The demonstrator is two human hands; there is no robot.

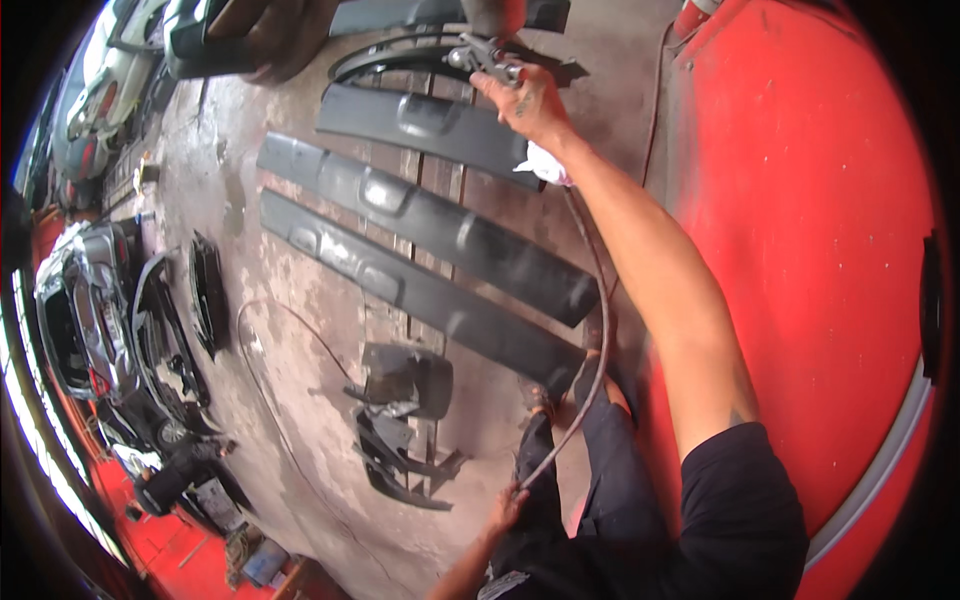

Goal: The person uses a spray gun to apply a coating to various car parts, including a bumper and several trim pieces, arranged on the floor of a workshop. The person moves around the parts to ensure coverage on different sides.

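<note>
My right hand [530,105] is stretched far forward, its fingers wrapped round a metal spray gun [482,58]. A white cloth [546,164] hangs just below that hand. From there an air hose [603,310] runs down past my legs to my left hand [508,506], which is closed round it near the lower edge. Beneath the gun lie curved black trim strips [385,62]. Dark grey car trim panels rest side by side on a slatted stand: a far panel [430,125], a middle panel [430,220] and a near panel [400,285].
A red wall [800,250] rises close on my right. Broken black plastic parts [405,400] lie nearer me, with the hose looping across the concrete floor [290,370]. Damaged cars [95,310] stand at the left, and a person in dark clothes [180,475] bends there.
</note>
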